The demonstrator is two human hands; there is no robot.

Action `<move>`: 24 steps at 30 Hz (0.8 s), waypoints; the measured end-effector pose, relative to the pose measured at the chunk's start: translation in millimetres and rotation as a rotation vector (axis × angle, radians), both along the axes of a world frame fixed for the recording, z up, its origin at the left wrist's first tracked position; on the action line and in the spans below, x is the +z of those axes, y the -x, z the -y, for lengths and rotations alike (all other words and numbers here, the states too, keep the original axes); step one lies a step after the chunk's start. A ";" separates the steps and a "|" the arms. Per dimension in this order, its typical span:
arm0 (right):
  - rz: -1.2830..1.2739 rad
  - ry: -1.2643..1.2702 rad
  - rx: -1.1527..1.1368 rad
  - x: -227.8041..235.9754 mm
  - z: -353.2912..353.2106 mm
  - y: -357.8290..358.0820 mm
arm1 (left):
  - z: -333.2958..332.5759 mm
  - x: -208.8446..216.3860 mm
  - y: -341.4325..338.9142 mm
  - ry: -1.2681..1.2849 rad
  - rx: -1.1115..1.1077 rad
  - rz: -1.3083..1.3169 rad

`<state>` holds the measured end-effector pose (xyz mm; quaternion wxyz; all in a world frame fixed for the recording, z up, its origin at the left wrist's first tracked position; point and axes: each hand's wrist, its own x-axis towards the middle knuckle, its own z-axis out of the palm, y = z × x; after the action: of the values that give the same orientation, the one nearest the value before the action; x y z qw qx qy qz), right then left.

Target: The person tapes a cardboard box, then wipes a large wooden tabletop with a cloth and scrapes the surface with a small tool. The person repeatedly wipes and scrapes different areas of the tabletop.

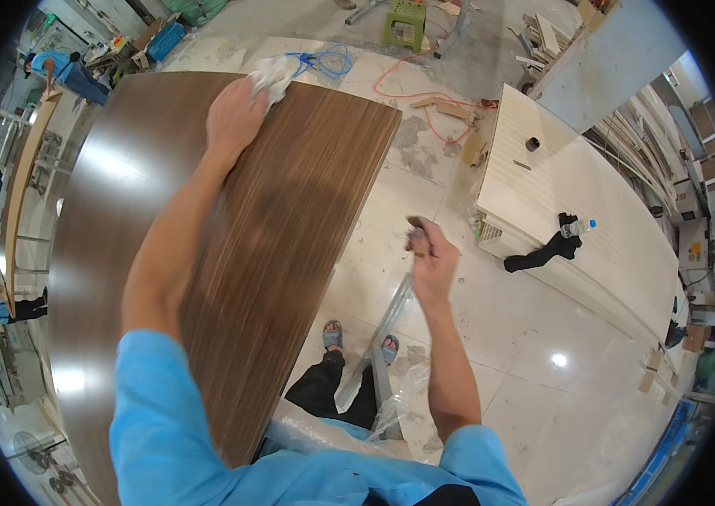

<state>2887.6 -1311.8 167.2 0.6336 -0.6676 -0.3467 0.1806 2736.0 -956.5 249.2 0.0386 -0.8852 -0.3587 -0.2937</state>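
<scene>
A large dark brown wood-grain panel (290, 202) lies in front of me and to my left, its glossy face catching light. At its far edge, my left hand (236, 120) is closed on a crumpled white cloth (273, 78), which rests against the surface. My right hand (435, 263) is raised over the floor beyond the panel's right edge. Its fingers are curled round something small and dark (415, 234), too blurred to name.
Right of me stands a cream panel stack (577, 194) with a black cloth item (543, 251), a water bottle (578, 227) and a small dark cup (532, 144). A metal frame bar (383, 325) runs by my feet. An orange hose (425, 110) crosses the floor; co-workers are at far left.
</scene>
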 end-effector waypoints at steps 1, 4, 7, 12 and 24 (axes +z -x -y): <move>0.020 -0.008 -0.015 6.2 -17.2 11.6 | 12.7 1.9 23.3 0.065 -0.013 -0.039; 0.169 -0.022 0.024 16.5 -60.3 5.7 | 54.9 6.0 77.6 0.153 -0.022 -0.114; 0.253 -0.034 -0.005 15.9 -108.5 -27.5 | 74.3 8.1 92.5 0.162 -0.035 -0.065; 0.487 0.064 -0.192 33.3 -169.8 -100.5 | 70.5 7.1 89.2 0.072 -0.030 -0.027; 0.736 -0.041 0.051 14.2 -68.6 6.4 | 61.3 -1.3 85.6 0.036 -0.019 0.022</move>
<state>2881.2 -1243.3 181.4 0.4749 -0.6662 -0.5716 -0.0627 2650.4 -1017.8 247.9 0.0159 -0.8859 -0.3560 -0.2969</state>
